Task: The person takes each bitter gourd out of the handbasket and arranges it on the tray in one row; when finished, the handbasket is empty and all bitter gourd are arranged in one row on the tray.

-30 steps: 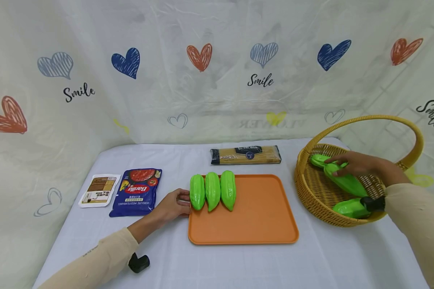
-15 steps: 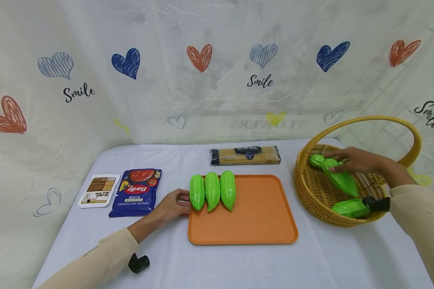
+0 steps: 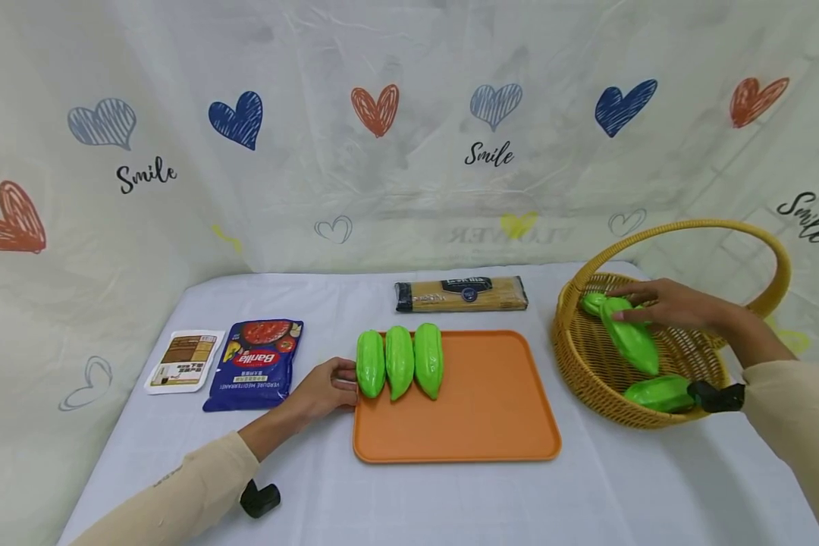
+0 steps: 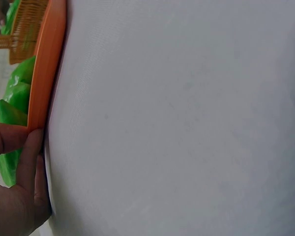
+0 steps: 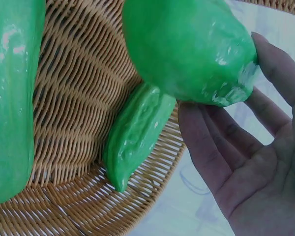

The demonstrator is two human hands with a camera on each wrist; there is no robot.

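Observation:
My left hand (image 3: 322,390) pinches the left rim of the orange tray (image 3: 494,406); in the left wrist view the thumb lies over the rim (image 4: 45,78). Three glossy green bitter melons (image 3: 400,364) lie side by side at the tray's left end. On the right my right hand (image 3: 685,307) holds another bitter melon (image 3: 629,341) by its upper end, inside the wicker basket (image 3: 573,375). The right wrist view shows thumb and fingers on the end of this held bitter melon (image 5: 187,49). Two more bitter melons remain in the basket, one at the front (image 3: 658,393), one behind (image 3: 592,303).
The basket's tall handle (image 3: 696,224) arches above the right hand. A spaghetti pack (image 3: 461,294) lies behind the tray. To the left are a blue Barilla sauce pouch (image 3: 255,364) and a small white-brown packet (image 3: 186,362). A patterned curtain (image 3: 409,182) hangs behind the table.
The right hand has gripped the middle bitter melon and shifted it slightly left and up within the basket. The left hand stays at the tray rim.

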